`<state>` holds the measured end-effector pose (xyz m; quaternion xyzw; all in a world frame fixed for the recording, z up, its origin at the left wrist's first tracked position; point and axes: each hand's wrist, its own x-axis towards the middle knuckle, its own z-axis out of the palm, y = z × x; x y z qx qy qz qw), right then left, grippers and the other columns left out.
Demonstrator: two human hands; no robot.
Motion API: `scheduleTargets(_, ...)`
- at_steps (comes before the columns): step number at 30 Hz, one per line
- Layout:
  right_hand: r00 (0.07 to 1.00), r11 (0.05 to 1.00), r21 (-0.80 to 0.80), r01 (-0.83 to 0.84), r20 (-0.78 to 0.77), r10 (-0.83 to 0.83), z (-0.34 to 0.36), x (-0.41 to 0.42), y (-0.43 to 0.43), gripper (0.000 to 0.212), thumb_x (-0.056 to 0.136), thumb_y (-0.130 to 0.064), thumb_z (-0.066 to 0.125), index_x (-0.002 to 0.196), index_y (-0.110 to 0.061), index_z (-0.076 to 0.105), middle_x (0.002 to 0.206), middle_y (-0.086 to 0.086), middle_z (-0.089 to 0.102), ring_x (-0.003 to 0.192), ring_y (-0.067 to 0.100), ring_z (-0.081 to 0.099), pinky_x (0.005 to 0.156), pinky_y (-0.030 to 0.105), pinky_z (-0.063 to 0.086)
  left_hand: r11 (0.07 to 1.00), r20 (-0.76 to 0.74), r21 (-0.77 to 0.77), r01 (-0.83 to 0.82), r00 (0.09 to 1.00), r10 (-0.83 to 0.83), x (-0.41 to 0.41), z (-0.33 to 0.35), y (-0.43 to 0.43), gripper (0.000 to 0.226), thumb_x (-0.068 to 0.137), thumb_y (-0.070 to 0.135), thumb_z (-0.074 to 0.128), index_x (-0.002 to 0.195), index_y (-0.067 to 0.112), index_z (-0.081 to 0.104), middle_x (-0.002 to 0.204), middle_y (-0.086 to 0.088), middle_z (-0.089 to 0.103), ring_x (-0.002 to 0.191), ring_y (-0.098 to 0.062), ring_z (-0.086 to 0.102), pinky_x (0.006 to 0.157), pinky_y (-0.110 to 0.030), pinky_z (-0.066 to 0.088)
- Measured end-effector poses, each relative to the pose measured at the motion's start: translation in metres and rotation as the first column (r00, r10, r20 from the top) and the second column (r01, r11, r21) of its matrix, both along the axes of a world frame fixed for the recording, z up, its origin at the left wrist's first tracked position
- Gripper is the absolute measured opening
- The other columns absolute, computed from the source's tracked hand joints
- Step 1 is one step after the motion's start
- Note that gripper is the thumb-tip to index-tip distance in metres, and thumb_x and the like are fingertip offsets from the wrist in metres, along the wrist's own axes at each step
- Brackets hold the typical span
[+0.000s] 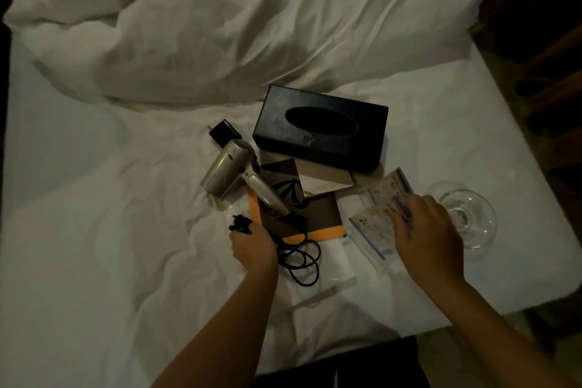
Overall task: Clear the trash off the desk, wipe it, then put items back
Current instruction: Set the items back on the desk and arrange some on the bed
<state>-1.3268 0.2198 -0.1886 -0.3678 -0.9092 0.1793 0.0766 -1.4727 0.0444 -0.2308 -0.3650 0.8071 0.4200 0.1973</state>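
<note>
Desk items lie on a white bed sheet (94, 261). A black tissue box (321, 126) sits at the centre. In front of it lie a silver hair dryer (230, 170) with a coiled black cord (299, 258), a black plug adapter (225, 132), an orange card (318, 233) and dark printed booklets (285, 186). My left hand (252, 244) is closed around a small black object (241, 224) at the cord's end. My right hand (425, 230) rests on a clear-sleeved printed card (374, 214), fingers bent over its right edge.
A clear wine glass (466, 214) lies on its side just right of my right hand. A crumpled white duvet (220, 25) fills the far half of the bed. The bed's right edge borders a dark wooden piece of furniture (541, 41).
</note>
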Motion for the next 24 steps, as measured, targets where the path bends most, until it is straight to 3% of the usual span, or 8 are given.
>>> scheduleTargets(3, 1.0, 1.0, 0.002, -0.001, 0.013, 0.001, -0.001, -0.001, 0.0, 0.014, 0.086, -0.015, 0.064, 0.088, -0.003, 0.057, 0.081, 0.013, 0.054, 0.069, 0.029, 0.051, 0.053, 0.027, 0.034, 0.932, 0.128, -0.169, 0.321, 0.945, -0.303, 0.002, -0.002, 0.022, 0.082, 0.086, 0.065, 0.046, 0.145, 0.012, 0.029, 0.148, -0.018, 0.031, 0.135, -0.038, 0.027, 0.109, -0.054, 0.028)
scheduleTargets(6, 1.0, 1.0, 0.005, -0.02, 0.012, 0.02, -0.002, -0.001, -0.002, 0.014, 0.085, -0.013, 0.065, 0.086, -0.004, 0.055, 0.08, 0.012, 0.053, 0.07, 0.029, 0.051, 0.052, 0.029, 0.037, 0.881, 0.248, -0.185, 0.435, 0.888, -0.386, -0.006, 0.0, 0.042, 0.113, 0.075, 0.07, 0.06, 0.151, 0.01, 0.001, 0.156, -0.016, 0.006, 0.142, -0.042, 0.006, 0.112, -0.057, 0.016)
scheduleTargets(14, 0.999, 0.999, -0.014, -0.04, -0.02, 0.04, -0.006, -0.012, 0.008, 0.014, 0.087, -0.012, 0.063, 0.086, -0.002, 0.054, 0.08, 0.015, 0.053, 0.065, 0.029, 0.051, 0.05, 0.028, 0.033, 0.884, 0.208, -0.224, 0.409, 0.907, -0.367, -0.02, -0.014, 0.035, 0.082, 0.082, 0.025, 0.071, 0.143, 0.008, 0.019, 0.148, -0.019, 0.03, 0.136, -0.042, 0.025, 0.107, -0.054, 0.027)
scheduleTargets(19, 0.998, 0.999, -0.003, -0.051, -0.021, 0.051, -0.008, -0.012, 0.01, 0.013, 0.089, -0.014, 0.063, 0.089, -0.002, 0.055, 0.081, 0.014, 0.054, 0.062, 0.028, 0.052, 0.046, 0.029, 0.037, 0.904, 0.129, -0.192, 0.383, 0.923, -0.364, -0.016, -0.015, 0.022, 0.076, 0.079, 0.018, 0.071, 0.136, 0.005, 0.023, 0.138, -0.02, 0.039, 0.126, -0.043, 0.036, 0.097, -0.052, 0.039)
scheduleTargets(24, 1.0, 0.998, -0.06, -0.02, -0.013, 0.019, -0.012, -0.008, 0.007, 0.015, 0.092, -0.017, 0.058, 0.092, -0.003, 0.055, 0.085, 0.015, 0.054, 0.066, 0.03, 0.053, 0.049, 0.033, 0.042, 0.852, 0.085, -0.278, 0.443, 0.895, -0.438, -0.008, -0.011, 0.0, 0.077, 0.081, 0.019, 0.069, 0.138, 0.004, 0.02, 0.135, -0.019, 0.04, 0.116, -0.045, 0.049, 0.091, -0.052, 0.043)
